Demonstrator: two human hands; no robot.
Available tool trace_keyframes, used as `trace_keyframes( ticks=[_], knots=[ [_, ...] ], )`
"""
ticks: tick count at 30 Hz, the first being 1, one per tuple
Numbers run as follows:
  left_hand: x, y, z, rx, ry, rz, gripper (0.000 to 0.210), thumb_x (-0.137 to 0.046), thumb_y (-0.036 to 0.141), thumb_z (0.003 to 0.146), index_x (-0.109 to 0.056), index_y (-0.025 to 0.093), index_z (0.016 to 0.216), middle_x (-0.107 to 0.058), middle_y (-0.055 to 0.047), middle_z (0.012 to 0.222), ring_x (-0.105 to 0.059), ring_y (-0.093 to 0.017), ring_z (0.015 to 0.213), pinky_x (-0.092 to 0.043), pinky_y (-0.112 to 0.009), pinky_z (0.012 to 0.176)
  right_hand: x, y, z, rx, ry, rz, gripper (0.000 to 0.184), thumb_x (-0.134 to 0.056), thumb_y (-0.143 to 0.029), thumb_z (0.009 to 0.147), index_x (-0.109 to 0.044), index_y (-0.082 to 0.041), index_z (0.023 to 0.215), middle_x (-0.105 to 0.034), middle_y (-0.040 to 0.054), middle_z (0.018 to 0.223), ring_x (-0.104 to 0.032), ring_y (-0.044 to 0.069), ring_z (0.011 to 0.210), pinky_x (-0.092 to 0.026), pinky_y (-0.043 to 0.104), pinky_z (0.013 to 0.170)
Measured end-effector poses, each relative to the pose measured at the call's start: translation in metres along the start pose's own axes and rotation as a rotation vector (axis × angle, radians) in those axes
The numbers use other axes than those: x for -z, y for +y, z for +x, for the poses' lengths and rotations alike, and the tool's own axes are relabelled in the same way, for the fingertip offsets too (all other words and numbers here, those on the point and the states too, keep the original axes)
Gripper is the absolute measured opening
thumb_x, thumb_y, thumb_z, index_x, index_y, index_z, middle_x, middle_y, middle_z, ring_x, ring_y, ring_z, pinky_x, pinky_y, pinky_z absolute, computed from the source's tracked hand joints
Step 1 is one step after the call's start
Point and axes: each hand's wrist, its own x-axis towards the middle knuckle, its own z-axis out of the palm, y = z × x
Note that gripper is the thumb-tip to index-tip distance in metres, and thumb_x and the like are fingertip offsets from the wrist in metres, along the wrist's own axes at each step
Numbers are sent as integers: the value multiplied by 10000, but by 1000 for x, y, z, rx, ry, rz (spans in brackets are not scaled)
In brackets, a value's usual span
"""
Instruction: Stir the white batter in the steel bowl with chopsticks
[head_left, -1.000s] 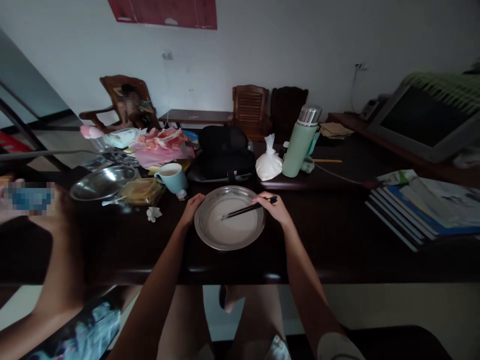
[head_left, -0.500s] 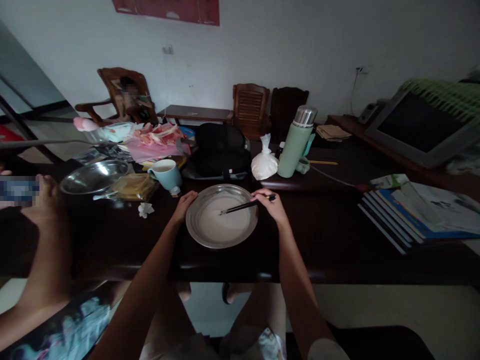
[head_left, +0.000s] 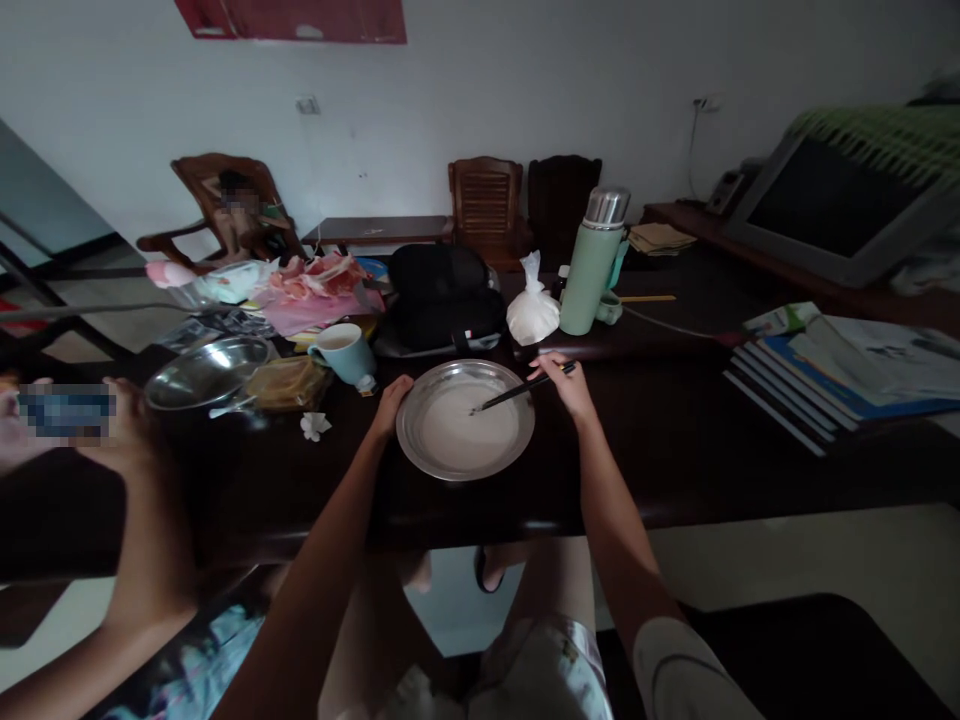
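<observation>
A round metal basin (head_left: 466,471) sits on the dark table, holding a pale, milky mixture (head_left: 454,430). At its left rim, my left hand (head_left: 392,403) is closed on the edge. My right hand (head_left: 564,380) grips a pair of dark chopsticks (head_left: 517,391) above the right rim, and their tips dip into the mixture. Just behind the basin stand a tied plastic bag of white powder (head_left: 533,316) and a tall green thermos (head_left: 586,285).
To the left are a light-blue mug (head_left: 346,355), a packaged yellowish food (head_left: 289,384), an empty metal bowl (head_left: 210,375) and raw meat (head_left: 319,275) on pink plastic. A black bag (head_left: 446,300) lies behind. Stacked books (head_left: 847,375) are at right. Another person's hands (head_left: 124,430) hold a blurred device.
The view has shifted, so the basin and my hands appear further right. My right hand has moved slightly away from the rim, with the chopsticks still in the mixture.
</observation>
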Motion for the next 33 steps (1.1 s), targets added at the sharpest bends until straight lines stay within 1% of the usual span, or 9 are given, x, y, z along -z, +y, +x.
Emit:
trace_keyframes(
  ticks=[3,7,9,14,17,21,25,29,33],
  knots=[
    [-1,1,6,5,-41,26,365,-663,388,823,-497,182,573,-416,44,563,-358,-110,540,-303,-237,523,5,-5,-3,3,-38,-14,457,-595,-638,864,-736,-221,742,-718,22,592,-678,204,646,-511,369,816],
    [-3,5,14,31,-125,34,410,-671,396,820,-442,187,552,-391,52,547,-349,-104,525,-309,-233,521,-11,-15,-6,-14,-244,-1,464,-647,-656,818,-762,-207,794,-769,41,727,-707,208,748,-524,350,813],
    [-4,6,18,28,-157,28,416,-685,405,798,-433,189,548,-393,55,544,-354,-101,525,-314,-228,520,-17,-21,-7,1,-209,-9,469,-665,-664,797,-756,-204,764,-777,46,769,-711,210,792,-527,349,831],
    [-5,3,22,35,-196,-34,387,-703,442,727,-459,190,565,-408,58,545,-368,-96,517,-306,-221,498,-8,-36,-25,5,84,-97,470,-674,-666,793,-729,-204,724,-741,35,680,-687,203,717,-526,361,811],
    [-4,0,21,22,-233,-63,370,-716,451,690,-481,189,574,-427,55,553,-380,-97,526,-310,-220,499,-8,-47,-44,-35,8,-115,455,-656,-645,823,-747,-205,749,-743,34,686,-689,198,708,-527,350,786],
    [-5,-4,22,1,-263,-77,342,-747,433,647,-517,187,589,-475,46,576,-414,-101,552,-338,-220,526,-24,-53,-55,-11,-142,-161,406,-653,-592,850,-783,-215,776,-767,46,809,-690,205,815,-514,346,821],
    [-7,-6,24,-12,-263,-62,337,-732,432,664,-509,194,582,-472,42,577,-419,-107,556,-353,-231,540,-28,-56,-45,41,-60,-207,405,-677,-605,823,-767,-217,749,-756,42,802,-684,207,824,-511,349,836],
    [-8,-8,26,-20,-261,-56,315,-712,423,675,-517,195,580,-462,43,572,-416,-109,556,-346,-234,531,-17,-71,-39,11,86,-187,497,-649,-686,800,-711,-203,701,-720,37,673,-673,194,680,-529,355,772],
    [-9,-11,27,-22,-246,-73,302,-697,416,683,-512,197,588,-452,42,575,-407,-109,552,-336,-236,528,-20,-84,-46,-28,-74,-176,463,-660,-658,809,-731,-207,732,-745,37,685,-691,197,718,-538,363,818]
  ],
)
